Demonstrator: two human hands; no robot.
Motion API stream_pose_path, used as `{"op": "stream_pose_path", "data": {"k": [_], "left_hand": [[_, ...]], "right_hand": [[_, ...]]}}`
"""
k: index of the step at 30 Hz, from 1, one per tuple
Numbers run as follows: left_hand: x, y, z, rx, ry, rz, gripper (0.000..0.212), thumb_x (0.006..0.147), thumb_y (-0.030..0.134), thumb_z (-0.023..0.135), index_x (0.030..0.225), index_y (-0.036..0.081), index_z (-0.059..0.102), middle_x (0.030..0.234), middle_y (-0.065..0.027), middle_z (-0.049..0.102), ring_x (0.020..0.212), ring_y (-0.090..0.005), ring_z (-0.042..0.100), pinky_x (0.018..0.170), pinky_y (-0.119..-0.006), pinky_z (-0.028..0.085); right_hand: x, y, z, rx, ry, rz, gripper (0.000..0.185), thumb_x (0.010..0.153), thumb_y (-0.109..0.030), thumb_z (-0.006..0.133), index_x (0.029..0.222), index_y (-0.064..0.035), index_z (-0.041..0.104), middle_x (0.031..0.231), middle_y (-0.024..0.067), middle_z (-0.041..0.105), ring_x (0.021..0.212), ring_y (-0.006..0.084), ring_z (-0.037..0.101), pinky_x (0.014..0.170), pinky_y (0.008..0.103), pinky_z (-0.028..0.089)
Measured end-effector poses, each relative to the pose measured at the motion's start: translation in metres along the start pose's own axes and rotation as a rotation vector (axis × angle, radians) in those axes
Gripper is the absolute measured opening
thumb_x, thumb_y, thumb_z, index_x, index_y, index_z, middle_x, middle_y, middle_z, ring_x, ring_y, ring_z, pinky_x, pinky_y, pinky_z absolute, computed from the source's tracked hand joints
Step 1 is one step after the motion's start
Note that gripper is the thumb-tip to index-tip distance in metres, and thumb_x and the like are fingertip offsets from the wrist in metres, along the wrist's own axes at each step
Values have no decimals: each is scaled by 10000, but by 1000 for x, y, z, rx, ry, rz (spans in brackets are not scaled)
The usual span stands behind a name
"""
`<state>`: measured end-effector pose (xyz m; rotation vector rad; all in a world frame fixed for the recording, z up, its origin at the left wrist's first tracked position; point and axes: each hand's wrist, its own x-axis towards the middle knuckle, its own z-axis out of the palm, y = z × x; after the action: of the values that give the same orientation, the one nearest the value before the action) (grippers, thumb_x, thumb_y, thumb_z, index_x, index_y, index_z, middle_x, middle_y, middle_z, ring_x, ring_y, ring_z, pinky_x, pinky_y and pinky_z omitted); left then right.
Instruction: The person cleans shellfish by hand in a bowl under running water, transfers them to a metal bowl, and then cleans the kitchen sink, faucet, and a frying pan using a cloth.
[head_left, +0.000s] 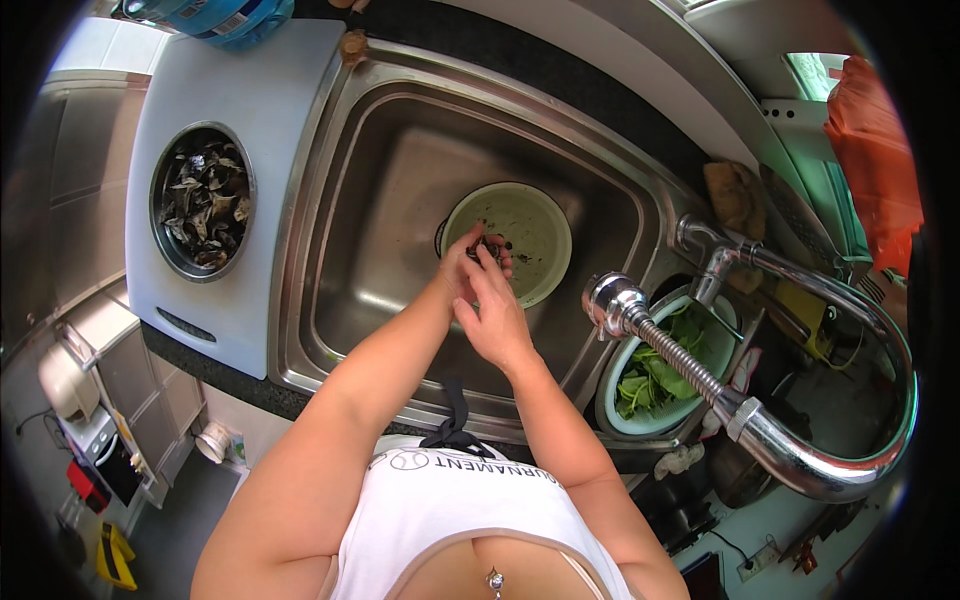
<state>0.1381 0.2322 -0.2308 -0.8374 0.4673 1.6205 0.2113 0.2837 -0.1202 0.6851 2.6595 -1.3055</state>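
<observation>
My left hand (454, 264) is cupped over the left side of a pale round bowl (564, 232) in the steel sink. Dark wet pieces (491, 244), which look like black fungus, lie in its palm. From above, my right hand (499, 315) presses its fingers onto the same pieces, partly hiding them. The bowl contains greenish, cloudy water (536, 225) with small dark bits in it. To the left, an oval-looking metal bowl (156, 232) full of more dark, ragged pieces (206, 199) rests on a white cutting board (232, 315).
The steel sink (375, 202) surrounds the bowl. At right, a chrome faucet (611, 300) with a flexible neck overhangs a pale colander (611, 386) of green leaves (660, 375). A blue plastic package (232, 19) stands behind the board. An orange bag (874, 165) hangs far right.
</observation>
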Motion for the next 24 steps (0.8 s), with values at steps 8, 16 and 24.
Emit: {"op": "stream_pose_path", "data": {"k": [8, 16, 24], "left_hand": [[-14, 28, -22, 26, -136, 126, 320, 886, 328, 443, 977, 62, 596, 960, -112, 612, 926, -268, 576, 793, -440, 483], [-35, 35, 0, 67, 3, 234, 330, 888, 382, 475, 968, 86, 596, 895, -79, 613, 819, -203, 586, 666, -358, 492], [-40, 43, -17, 104, -136, 141, 216, 863, 270, 523, 930, 75, 589, 799, -69, 585, 718, -201, 558, 504, -281, 437]], "right_hand": [[44, 116, -4, 286, 421, 461, 221, 803, -71, 516, 990, 2, 611, 957, 120, 626, 856, 208, 613, 753, 305, 471], [54, 143, 57, 406, 256, 404, 281, 779, -104, 550, 1053, -71, 604, 1033, 167, 591, 947, 309, 579, 856, 374, 434], [37, 113, 58, -6, -93, 424, 300, 809, -222, 565, 1082, -100, 596, 1085, 152, 582, 920, 341, 574, 808, 385, 452]]}}
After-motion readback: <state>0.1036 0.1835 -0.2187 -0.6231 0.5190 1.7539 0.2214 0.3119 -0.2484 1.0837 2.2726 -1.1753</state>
